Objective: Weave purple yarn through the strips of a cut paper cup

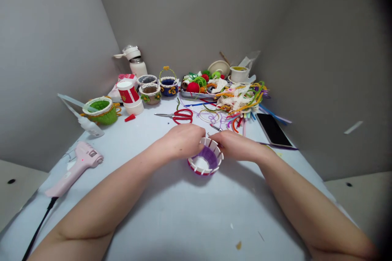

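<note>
A short paper cup (204, 164) stands on the table in front of me, its wall cut into upright white strips, with purple showing between them inside and red at the outer base. My left hand (187, 140) is closed at the far left of the rim, thumb over the strips. On the far right side, my right hand (233, 144) has its fingers curled together against the strips. The cup hides those fingertips, and what they pinch cannot be made out. Just beyond the hands lie red-handled scissors (183, 116) and a slim pen-like tool (216, 127).
At left lie a pink glue gun (75, 169) and a glue bottle (91, 127). Behind stand a green basket (105, 117), a red-and-white cup (128, 93), several small decorated baskets (150, 94) and a flask (137, 65). Yarn and trim (240, 100) and a phone (273, 129) are at right.
</note>
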A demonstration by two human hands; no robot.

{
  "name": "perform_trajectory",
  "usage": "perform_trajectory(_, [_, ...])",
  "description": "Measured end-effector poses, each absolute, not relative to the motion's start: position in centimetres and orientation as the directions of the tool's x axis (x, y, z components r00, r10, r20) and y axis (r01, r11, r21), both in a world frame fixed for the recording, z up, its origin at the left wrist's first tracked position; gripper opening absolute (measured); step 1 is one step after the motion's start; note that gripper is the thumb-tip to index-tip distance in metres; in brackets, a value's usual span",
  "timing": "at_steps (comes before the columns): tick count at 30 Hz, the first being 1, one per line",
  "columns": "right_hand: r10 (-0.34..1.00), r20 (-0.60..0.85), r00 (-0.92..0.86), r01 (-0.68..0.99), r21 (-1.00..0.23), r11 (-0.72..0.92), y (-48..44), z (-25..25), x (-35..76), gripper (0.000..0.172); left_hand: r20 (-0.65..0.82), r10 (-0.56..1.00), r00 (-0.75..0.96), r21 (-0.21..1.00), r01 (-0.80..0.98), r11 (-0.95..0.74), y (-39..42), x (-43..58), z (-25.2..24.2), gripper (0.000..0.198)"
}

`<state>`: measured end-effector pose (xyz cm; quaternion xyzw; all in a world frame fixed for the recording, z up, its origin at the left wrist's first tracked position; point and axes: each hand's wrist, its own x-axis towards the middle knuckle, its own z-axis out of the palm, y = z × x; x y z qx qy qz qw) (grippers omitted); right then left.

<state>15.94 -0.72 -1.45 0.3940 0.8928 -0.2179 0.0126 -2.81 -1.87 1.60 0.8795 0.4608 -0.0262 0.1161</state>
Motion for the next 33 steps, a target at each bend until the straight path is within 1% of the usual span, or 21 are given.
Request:
perform_trajectory(2, [0.687, -0.218, -0.693, 0.708, -0.382, 0.593, -0.8, -1.5, 15.9, 0.012, -0.123, 0.784, 0.608, 0.221, 0.787, -0.576, -1.6, -2.6, 1.1, 0.022])
perform_trajectory(5, [0.692, -0.225, -0.686, 0.716, -0.375, 0.588, -0.8, -1.6, 15.9, 0.014, -0.134, 0.769, 0.625, 0.24, 0.773, -0.587, -1.4, -2.4, 0.6, 0.018])
perform_trajectory(8, [0.702, -0.22, -0.678, 0.724, -0.367, 0.584, -0.8, -1.5, 16.1, 0.015, -0.143, 0.777, 0.613, 0.219, 0.785, -0.579, -1.5, -2.4, 0.7, 0.02])
perform_trajectory(13, [0.743, -0.167, -0.648, 0.75, -0.31, 0.585, -0.9, -1.4, 16.1, 0.017, -0.139, 0.819, 0.557, 0.165, 0.828, -0.535, -1.6, -2.7, 1.1, 0.022])
perform_trajectory(18, [0.729, -0.172, -0.663, 0.734, -0.341, 0.588, -1.0, -1.3, 15.8, 0.019, -0.126, 0.804, 0.582, 0.246, 0.803, -0.543, -1.5, -2.5, 0.9, 0.024])
perform_trajectory(21, [0.719, -0.176, -0.672, 0.723, -0.361, 0.588, -0.9, -1.4, 15.9, 0.02, -0.123, 0.793, 0.597, 0.301, 0.784, -0.544, -1.3, -2.2, 0.4, 0.019])
perform_trajectory(25, [0.728, -0.171, -0.664, 0.732, -0.349, 0.585, -0.7, -1.3, 16.4, 0.02, -0.108, 0.789, 0.605, 0.34, 0.768, -0.543, -1.3, -1.9, -0.1, 0.018])
perform_trajectory(28, [0.731, -0.17, -0.661, 0.733, -0.354, 0.581, -0.8, -0.5, 17.0, 0.02, -0.092, 0.826, 0.556, 0.301, 0.806, -0.509, -1.3, -1.9, -0.1, 0.02])
perform_trajectory(31, [0.751, -0.143, -0.644, 0.732, -0.399, 0.552, -1.0, 0.6, 17.5, 0.02, -0.07, 0.856, 0.511, 0.259, 0.838, -0.48, -1.2, -1.9, -0.1, 0.02])
perform_trajectory(33, [0.773, -0.109, -0.625, 0.731, -0.43, 0.53, -1.2, 1.3, 17.5, 0.021, -0.055, 0.862, 0.504, 0.251, 0.842, -0.477, -1.1, -1.9, -0.3, 0.02])
